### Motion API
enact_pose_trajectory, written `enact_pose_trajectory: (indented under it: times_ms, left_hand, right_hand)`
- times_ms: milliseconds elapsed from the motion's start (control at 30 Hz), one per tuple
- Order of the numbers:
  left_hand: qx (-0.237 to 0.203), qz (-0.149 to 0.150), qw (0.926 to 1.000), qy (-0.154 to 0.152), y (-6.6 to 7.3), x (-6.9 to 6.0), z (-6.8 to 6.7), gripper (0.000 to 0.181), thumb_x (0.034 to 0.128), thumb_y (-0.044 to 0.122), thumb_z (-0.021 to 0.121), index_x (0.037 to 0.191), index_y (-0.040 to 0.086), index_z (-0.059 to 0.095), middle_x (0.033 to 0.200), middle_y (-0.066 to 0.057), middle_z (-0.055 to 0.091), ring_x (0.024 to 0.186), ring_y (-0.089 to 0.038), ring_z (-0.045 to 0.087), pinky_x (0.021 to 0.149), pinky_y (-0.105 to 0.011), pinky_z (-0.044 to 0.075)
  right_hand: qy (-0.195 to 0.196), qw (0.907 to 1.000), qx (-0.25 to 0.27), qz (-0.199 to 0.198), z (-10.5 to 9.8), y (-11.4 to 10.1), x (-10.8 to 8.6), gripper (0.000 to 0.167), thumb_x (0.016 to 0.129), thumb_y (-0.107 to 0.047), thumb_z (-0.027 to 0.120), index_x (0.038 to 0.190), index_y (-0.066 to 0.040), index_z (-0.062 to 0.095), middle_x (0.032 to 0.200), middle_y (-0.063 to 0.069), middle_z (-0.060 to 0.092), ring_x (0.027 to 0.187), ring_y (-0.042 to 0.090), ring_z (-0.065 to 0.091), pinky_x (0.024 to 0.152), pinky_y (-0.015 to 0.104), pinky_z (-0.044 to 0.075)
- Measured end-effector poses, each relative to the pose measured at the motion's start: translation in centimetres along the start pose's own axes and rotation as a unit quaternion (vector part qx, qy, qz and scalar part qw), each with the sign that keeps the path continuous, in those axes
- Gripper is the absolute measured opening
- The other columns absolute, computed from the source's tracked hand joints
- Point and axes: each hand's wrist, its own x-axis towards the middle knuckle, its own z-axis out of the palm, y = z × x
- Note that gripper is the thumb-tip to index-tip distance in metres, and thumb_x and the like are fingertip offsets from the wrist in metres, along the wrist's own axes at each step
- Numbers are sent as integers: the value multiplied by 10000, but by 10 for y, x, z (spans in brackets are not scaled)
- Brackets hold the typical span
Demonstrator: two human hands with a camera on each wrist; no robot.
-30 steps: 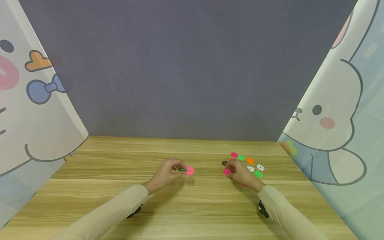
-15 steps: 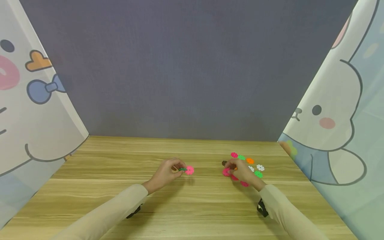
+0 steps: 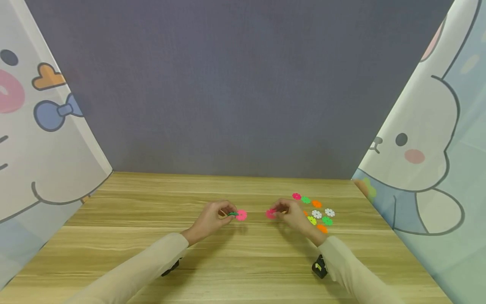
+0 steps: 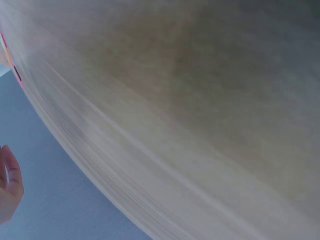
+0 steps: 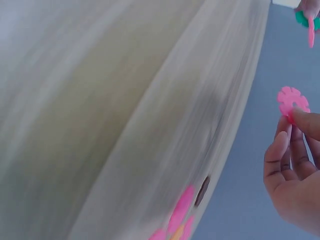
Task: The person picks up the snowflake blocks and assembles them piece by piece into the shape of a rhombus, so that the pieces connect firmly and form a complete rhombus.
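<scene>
Thumb and fingers of my left hand pinch a green notched building disc. Joined to it, a pink notched disc sticks out to the right. Across a short gap, my right hand pinches a deeper pink notched disc by its edge, flat side showing in the right wrist view. That view also catches the green disc with the joined pink disc seen edge-on. At the margin of the left wrist view, only part of my left hand shows.
Loose notched discs lie on the wooden table right of my right hand, among them a white disc, a yellow disc and an orange disc. My right hand hides some. A grey panel stands behind.
My right hand has come left from the loose discs, carrying the deeper pink disc toward the joined pair. My left hand has stayed almost still.
</scene>
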Motion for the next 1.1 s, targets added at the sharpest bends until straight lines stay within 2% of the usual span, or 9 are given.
enact_pose_trajectory:
  times_ms: [167,267,433,600,1100]
  left_hand:
    - [-124,-118,9998,-33,2,0,-1,175,787,27,688,899,159,659,873,44,660,754,-107,616,665,-242,516]
    - [-150,-138,9998,-35,3,0,-1,168,790,31,687,898,158,659,872,42,661,752,-110,617,663,-253,521]
    - [-91,-129,9999,-58,3,1,0,165,789,38,690,894,163,661,862,47,663,740,-75,608,654,-222,514]
    - [-121,-130,9998,-95,3,2,1,176,785,21,688,891,159,661,864,39,671,742,-107,623,655,-213,508]
    - [-121,-171,9997,-88,1,1,1,178,780,13,690,888,151,660,861,31,674,729,-79,612,645,-213,510]
  right_hand:
    - [-90,9982,522,276,11,-11,4,104,818,-5,642,918,17,628,901,181,651,775,171,613,660,256,525]
    - [-76,9973,655,330,17,-18,6,103,823,-26,645,920,4,627,915,176,651,787,189,616,661,263,530]
    - [43,9969,779,99,27,-25,8,94,822,-25,647,909,6,630,907,183,655,794,223,626,646,238,526]
    - [17,9954,951,-100,32,-29,9,100,821,-34,651,903,17,626,887,196,650,809,241,627,646,245,531]
    - [153,9951,936,-289,42,-30,10,96,782,31,658,873,13,633,847,185,659,759,271,630,633,259,528]
